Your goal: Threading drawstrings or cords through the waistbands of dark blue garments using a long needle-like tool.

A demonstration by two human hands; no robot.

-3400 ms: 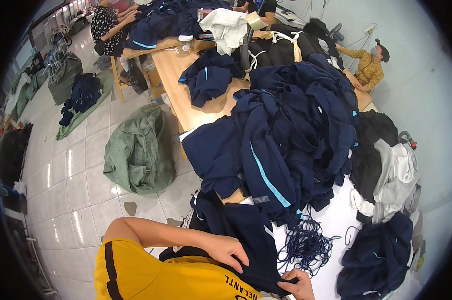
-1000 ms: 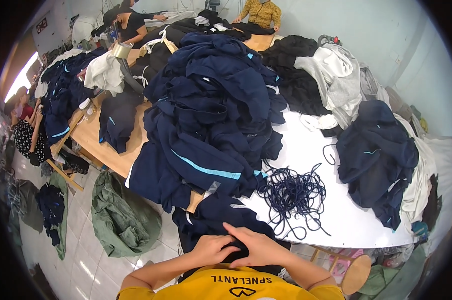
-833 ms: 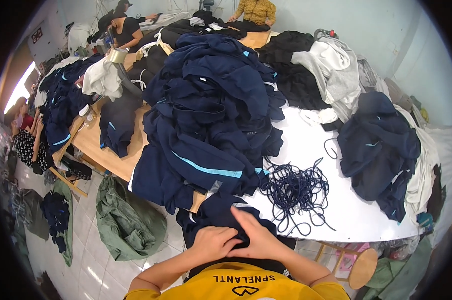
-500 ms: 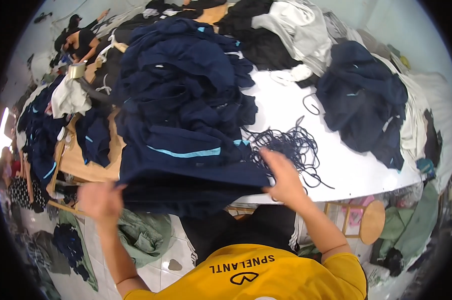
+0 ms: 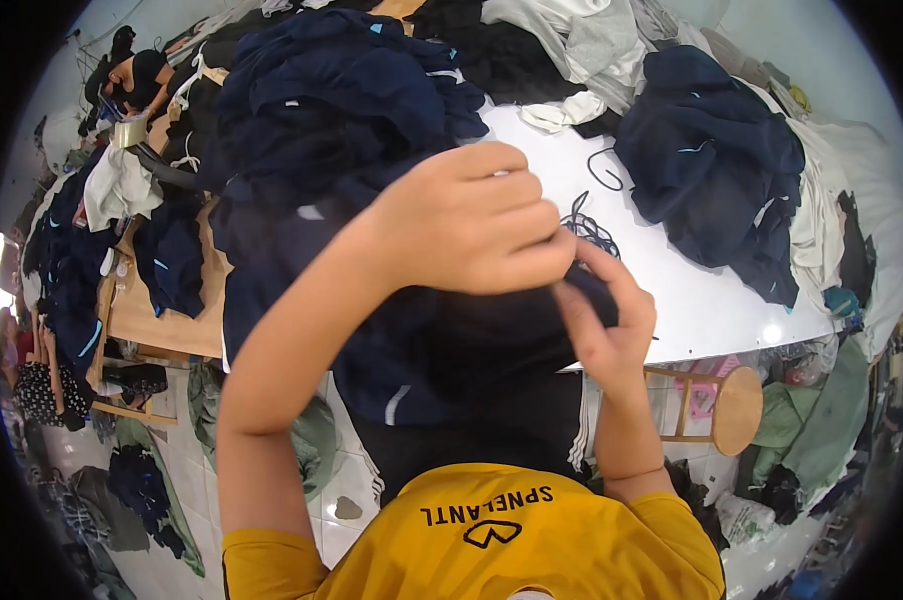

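Note:
My left hand [image 5: 472,225] is raised over the table with its fingers curled into a closed grip. What it holds is hidden behind the fingers. Its fingertips meet the bent index finger of my right hand [image 5: 617,325], whose thumb and index finger close round dark fabric. This fabric belongs to a navy garment [image 5: 462,330] that hangs below both hands, over the table's front edge and my lap. Behind my right fingers lies a tangle of dark cords [image 5: 589,228], mostly covered. Just beyond my left hand rises a large heap of navy garments [image 5: 342,100].
On the white table [image 5: 712,310] another navy pile [image 5: 712,170] lies at the right, with grey and white cloth [image 5: 582,40] at the back. A wooden stool [image 5: 739,410] stands below the right edge. At the far left, a person [image 5: 137,80] bends over work.
My left hand has swung from the garment's left edge up and across to my right hand. The garment's front has been drawn off its flat spread and now hangs bunched.

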